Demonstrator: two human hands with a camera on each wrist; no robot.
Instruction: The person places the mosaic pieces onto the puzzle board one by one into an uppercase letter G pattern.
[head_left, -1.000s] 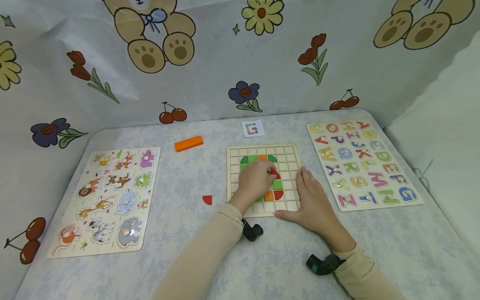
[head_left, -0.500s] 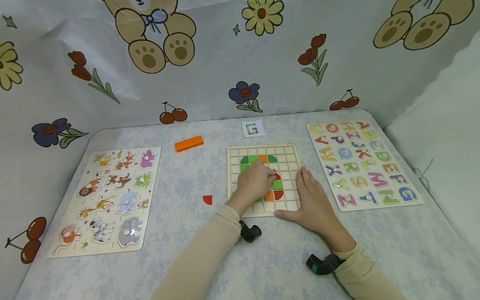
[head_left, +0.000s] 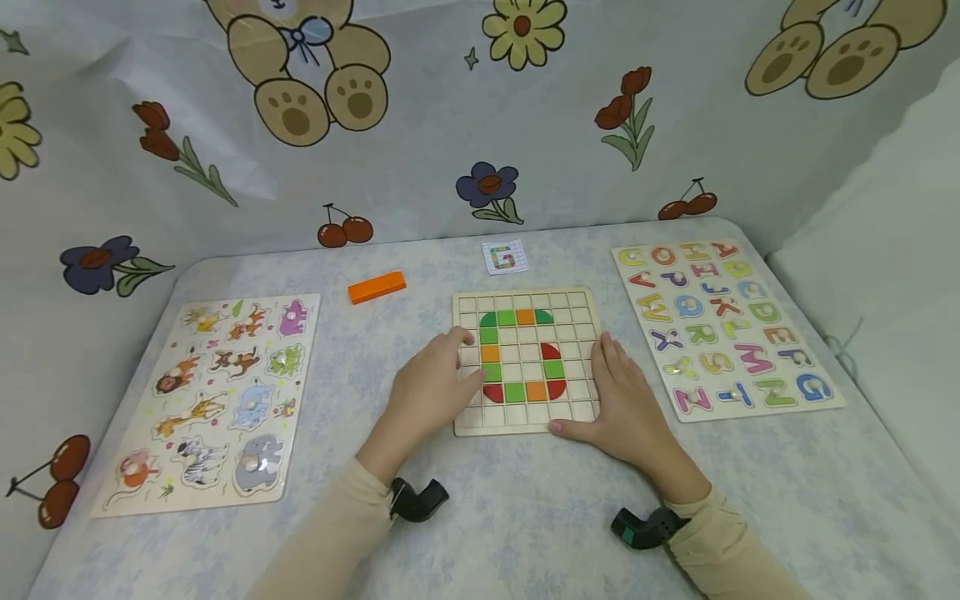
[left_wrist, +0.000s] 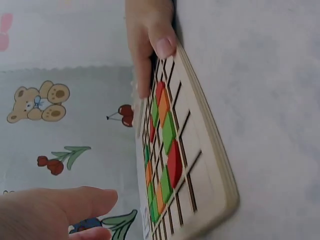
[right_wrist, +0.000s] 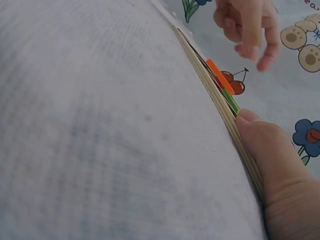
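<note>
A square wooden grid board [head_left: 468,417] bears green, orange and red pieces [head_left: 514,392] laid out like a letter G. My left hand [head_left: 431,379] hovers at the board's left edge, its fingers loosely bent; in the left wrist view its thumb and a finger [left_wrist: 87,200] hold nothing. My right hand [head_left: 626,400] rests against the right edge, fingers straight along it and thumb [right_wrist: 257,132] at the near corner. The loose red quarter-round piece left of the board does not show now; my left hand covers that spot.
A small pattern card [head_left: 506,257] lies behind the board, an orange bar [head_left: 377,287] to its left. An animal puzzle board [head_left: 217,400] sits at the left, an alphabet puzzle board [head_left: 720,333] at the right. A printed cloth [head_left: 420,108] hangs behind the table.
My left hand has let go of the red piece in the upper right of the G and moved left, off the pieces to the board's left edge. My right hand stays put.
</note>
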